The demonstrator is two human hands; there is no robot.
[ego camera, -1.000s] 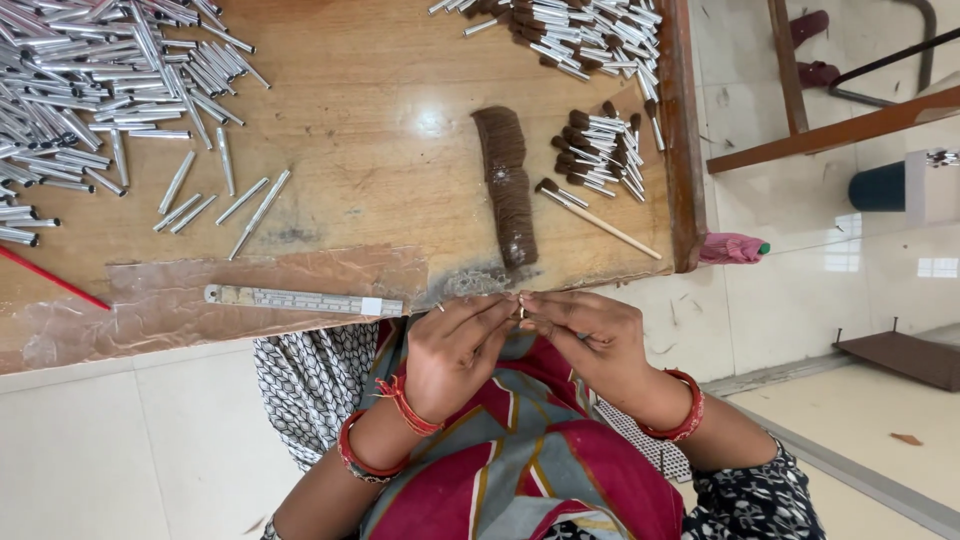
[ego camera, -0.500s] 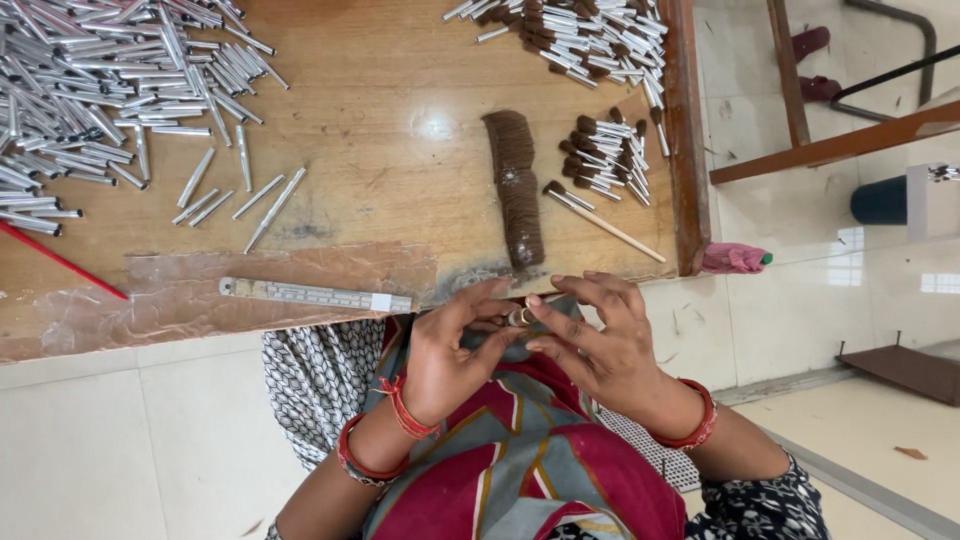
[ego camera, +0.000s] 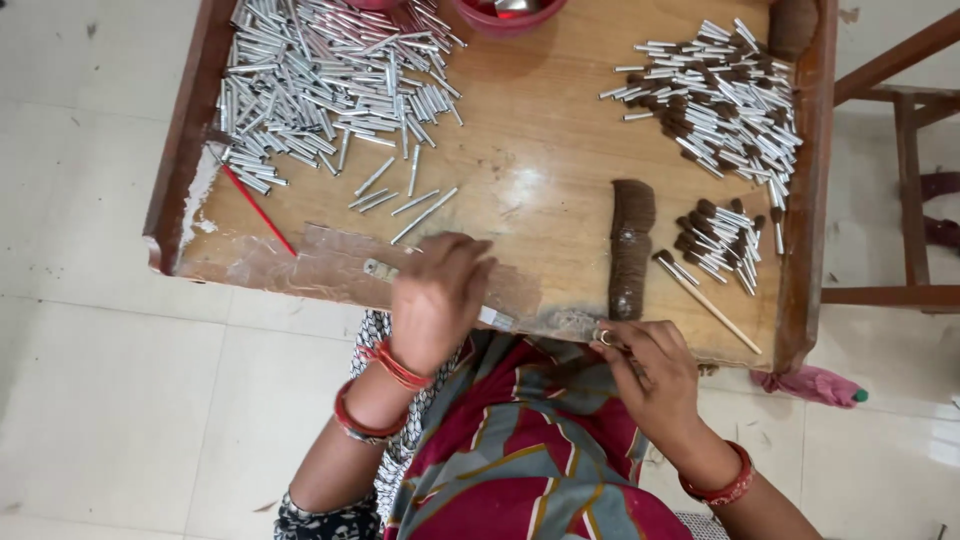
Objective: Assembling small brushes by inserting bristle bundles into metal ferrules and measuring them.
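my left hand point(ego camera: 438, 292) lies flat, fingers loose, over the ruler point(ego camera: 440, 290) near loose metal tubes point(ego camera: 330, 75). my right hand point(ego camera: 650, 375) pinches a small metal ferrule point(ego camera: 603, 337) at the wooden table point(ego camera: 540, 180) edge, beside the brown hair bundle point(ego camera: 630, 248).

Left hand point(ego camera: 437, 295) stretched forward, palm down, fingers curled; right hand point(ego camera: 650, 375) pinched shut near the body.

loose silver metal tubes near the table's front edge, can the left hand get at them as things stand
Probably yes: the left hand lies on the wooden table just short of the loose silver metal tubes, with only bare wood between them.
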